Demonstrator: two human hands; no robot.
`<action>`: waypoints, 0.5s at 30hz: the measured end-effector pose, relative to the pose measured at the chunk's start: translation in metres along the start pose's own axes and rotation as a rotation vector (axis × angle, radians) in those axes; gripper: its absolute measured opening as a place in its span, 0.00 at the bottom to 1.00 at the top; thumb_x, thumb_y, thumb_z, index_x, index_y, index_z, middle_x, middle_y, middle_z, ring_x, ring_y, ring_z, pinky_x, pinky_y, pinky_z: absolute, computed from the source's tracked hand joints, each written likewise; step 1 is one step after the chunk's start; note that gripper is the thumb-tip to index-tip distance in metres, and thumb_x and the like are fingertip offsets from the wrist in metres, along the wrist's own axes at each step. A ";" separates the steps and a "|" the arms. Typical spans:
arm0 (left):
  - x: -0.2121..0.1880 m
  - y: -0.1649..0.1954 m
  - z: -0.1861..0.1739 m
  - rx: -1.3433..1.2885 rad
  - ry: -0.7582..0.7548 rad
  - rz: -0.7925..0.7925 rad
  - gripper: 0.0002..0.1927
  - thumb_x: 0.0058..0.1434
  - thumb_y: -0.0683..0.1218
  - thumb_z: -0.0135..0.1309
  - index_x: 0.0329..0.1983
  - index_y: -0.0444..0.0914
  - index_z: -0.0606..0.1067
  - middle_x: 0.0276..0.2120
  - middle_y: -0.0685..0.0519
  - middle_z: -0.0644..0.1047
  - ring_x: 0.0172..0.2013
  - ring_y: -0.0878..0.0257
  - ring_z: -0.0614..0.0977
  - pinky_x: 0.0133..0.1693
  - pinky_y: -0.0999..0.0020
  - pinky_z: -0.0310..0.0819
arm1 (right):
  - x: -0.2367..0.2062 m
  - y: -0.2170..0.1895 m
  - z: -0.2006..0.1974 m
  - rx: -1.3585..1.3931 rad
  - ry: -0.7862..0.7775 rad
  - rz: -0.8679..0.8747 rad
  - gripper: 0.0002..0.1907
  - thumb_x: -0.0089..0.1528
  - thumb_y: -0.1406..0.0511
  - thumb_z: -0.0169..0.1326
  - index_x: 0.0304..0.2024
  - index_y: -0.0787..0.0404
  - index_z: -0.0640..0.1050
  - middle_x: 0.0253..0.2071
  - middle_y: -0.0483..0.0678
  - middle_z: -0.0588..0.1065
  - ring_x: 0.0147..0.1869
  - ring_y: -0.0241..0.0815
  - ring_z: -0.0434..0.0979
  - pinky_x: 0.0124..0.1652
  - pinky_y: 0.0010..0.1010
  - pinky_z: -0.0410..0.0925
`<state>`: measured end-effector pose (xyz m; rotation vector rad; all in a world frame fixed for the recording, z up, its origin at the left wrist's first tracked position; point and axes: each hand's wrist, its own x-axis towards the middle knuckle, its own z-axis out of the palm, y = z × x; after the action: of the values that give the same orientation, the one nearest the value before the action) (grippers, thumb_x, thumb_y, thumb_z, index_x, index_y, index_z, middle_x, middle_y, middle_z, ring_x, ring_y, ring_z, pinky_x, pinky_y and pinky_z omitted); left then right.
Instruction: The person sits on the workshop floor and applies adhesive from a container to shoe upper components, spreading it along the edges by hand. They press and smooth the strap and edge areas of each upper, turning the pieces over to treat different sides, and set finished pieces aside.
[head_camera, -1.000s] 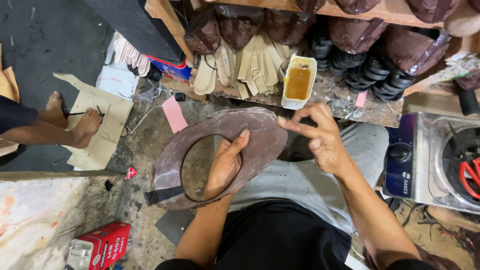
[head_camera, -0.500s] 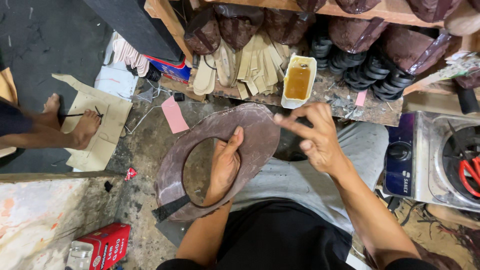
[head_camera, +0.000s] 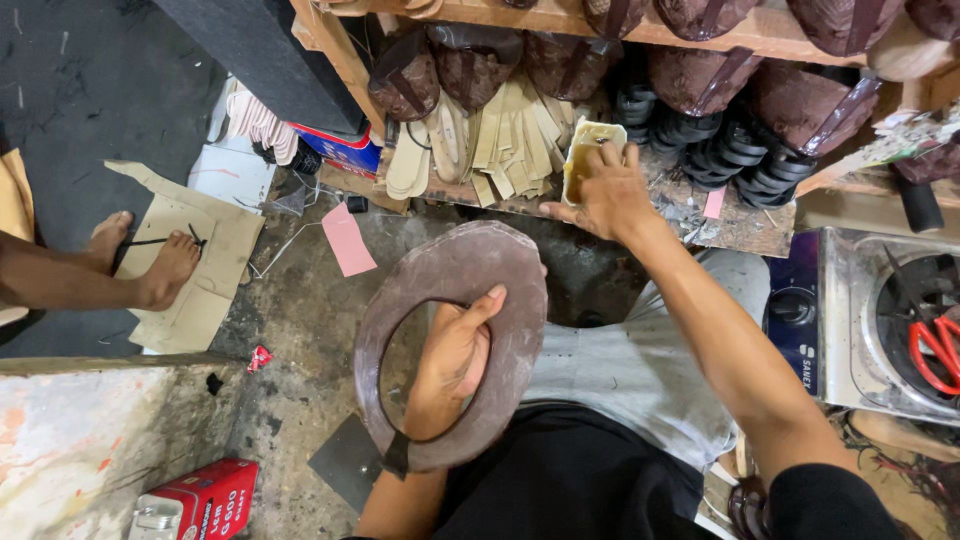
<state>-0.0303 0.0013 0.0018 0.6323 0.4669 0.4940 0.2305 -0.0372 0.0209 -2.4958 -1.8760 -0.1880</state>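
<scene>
My left hand (head_camera: 452, 358) reaches through the hole of a brown oval leather piece (head_camera: 500, 300), its thumb hooked over the inner rim, and holds the piece up over my lap. My right hand (head_camera: 606, 196) is stretched forward to a white tub of yellowish glue (head_camera: 580, 150) on the low wooden shelf, with its fingertips at or in the tub's opening. What the fingertips touch is hidden.
Tan sole cut-outs (head_camera: 505, 140) and dark shoe uppers (head_camera: 470, 60) fill the shelf. Another person's bare feet (head_camera: 150, 262) rest on cardboard at left. A pink paper scrap (head_camera: 348, 240) lies on the floor, a red tin (head_camera: 205, 500) at bottom left, a stove with red scissors (head_camera: 935, 345) at right.
My right hand has left the top edge of the leather piece and gone forward to the glue tub. The left hand keeps its hold; the piece has tipped slightly.
</scene>
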 end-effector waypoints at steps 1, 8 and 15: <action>-0.001 -0.001 -0.003 -0.055 -0.040 -0.028 0.18 0.66 0.37 0.55 0.58 0.25 0.72 0.54 0.42 0.79 0.55 0.55 0.78 0.59 0.62 0.70 | 0.002 0.000 -0.001 -0.006 -0.056 -0.023 0.41 0.60 0.33 0.47 0.30 0.63 0.86 0.52 0.60 0.72 0.59 0.59 0.60 0.56 0.52 0.52; 0.006 -0.012 -0.019 -0.017 0.076 0.021 0.17 0.65 0.37 0.56 0.56 0.26 0.74 0.52 0.48 0.79 0.54 0.61 0.78 0.58 0.66 0.70 | -0.046 0.007 -0.019 0.241 0.202 0.087 0.37 0.70 0.41 0.42 0.37 0.66 0.84 0.41 0.56 0.74 0.53 0.53 0.66 0.61 0.51 0.53; 0.014 -0.031 -0.002 -0.060 -0.059 -0.044 0.17 0.66 0.37 0.56 0.57 0.29 0.74 0.53 0.48 0.78 0.53 0.61 0.78 0.58 0.64 0.71 | -0.106 -0.029 -0.030 1.438 0.354 0.007 0.51 0.71 0.34 0.24 0.51 0.71 0.80 0.43 0.52 0.70 0.53 0.43 0.67 0.60 0.37 0.59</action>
<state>-0.0112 -0.0114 -0.0242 0.5767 0.4077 0.4451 0.1714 -0.1331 0.0375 -1.3233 -1.0984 0.5045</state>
